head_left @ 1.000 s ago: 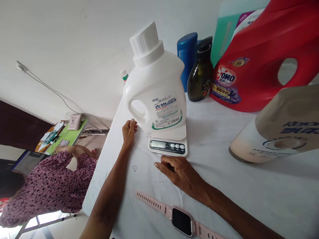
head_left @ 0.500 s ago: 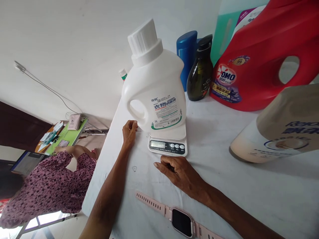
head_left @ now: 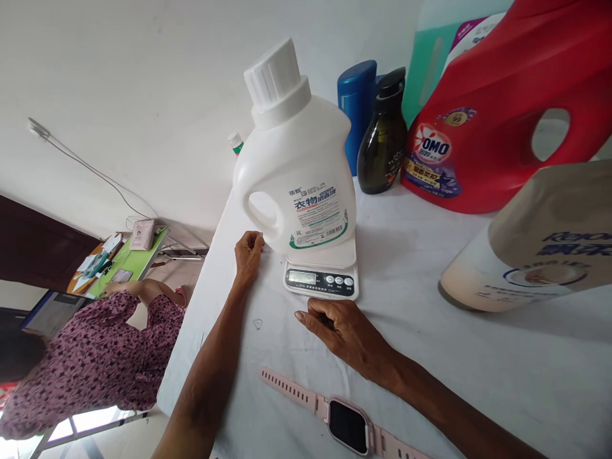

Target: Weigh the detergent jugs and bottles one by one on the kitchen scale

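Note:
A large white jug of laundry liquid [head_left: 306, 166], capped and with a green-edged label, stands upright on a white kitchen scale [head_left: 321, 280]. The scale's display is lit, but I cannot read its digits. Left of the scale, my left hand [head_left: 248, 254] rests on the table with its fingers curled in, close to the jug's lower handle side. Just in front of the scale's buttons lies my right hand [head_left: 337, 324], loosely curled, thumb pointing left, nothing seen in it. A pink-strapped smartwatch [head_left: 349, 426] lies on the white table nearer to me.
To the right stand a red OMO jug [head_left: 478, 115], a dark pump bottle [head_left: 382, 143], a blue bottle [head_left: 354, 108] and a beige-white bottle [head_left: 526, 255]. A green-filled container [head_left: 425, 64] is behind. At left, a person [head_left: 95, 357] sits by a green table [head_left: 138, 255].

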Tool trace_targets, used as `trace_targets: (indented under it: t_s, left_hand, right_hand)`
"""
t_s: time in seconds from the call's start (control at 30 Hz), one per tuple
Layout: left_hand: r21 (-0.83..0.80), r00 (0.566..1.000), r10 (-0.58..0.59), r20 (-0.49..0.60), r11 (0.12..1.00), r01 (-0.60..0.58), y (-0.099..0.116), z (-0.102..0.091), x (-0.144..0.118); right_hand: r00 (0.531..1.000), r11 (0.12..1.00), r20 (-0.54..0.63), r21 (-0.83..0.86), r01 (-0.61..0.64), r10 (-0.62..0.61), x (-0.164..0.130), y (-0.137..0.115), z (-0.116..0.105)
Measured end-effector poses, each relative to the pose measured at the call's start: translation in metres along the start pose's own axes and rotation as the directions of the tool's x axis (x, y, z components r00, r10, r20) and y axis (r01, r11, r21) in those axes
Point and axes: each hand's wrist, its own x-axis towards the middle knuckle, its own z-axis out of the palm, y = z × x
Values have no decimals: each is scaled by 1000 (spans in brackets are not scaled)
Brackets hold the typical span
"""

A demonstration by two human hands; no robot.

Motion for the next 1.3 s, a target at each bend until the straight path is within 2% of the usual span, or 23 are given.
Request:
trace_targets:
  t_s: [0.53, 0.83, 0.93, 1.03, 1.1, 1.2, 1.3]
  left_hand:
    - [24, 1000, 4, -6, 1000, -4, 4, -1, -1]
    - [-214, 997, -73, -40, 975, 63, -3, -1, 1]
    - [-293, 997, -43, -62, 956, 23, 17, -8, 2]
    - [-297, 983, 112, -147, 943, -152, 58, -19, 2]
    - [-275, 960, 228, -162, 924, -266, 88, -24, 2]
    - [-283, 948, 309, -72, 905, -317, 122, -23, 3]
    - [-301, 965, 259, 40, 924, -235, 136, -16, 9]
  right_hand:
    - [1000, 999, 13, 35, -17, 17, 1, 2, 0]
    - [999, 999, 29, 34, -40, 39, -1, -1, 0]
    - [1000, 999, 20, 29, -22, 22, 0, -1, 0]
    - [1000, 1000, 19, 19, -15, 15, -1, 1, 0]
    - [1000, 1000, 20, 11, -17, 16, -1, 1, 1]
    - [999, 999, 20, 14, -29, 28, -1, 2, 1]
    - [999, 998, 30, 43, -41, 40, -1, 3, 2]
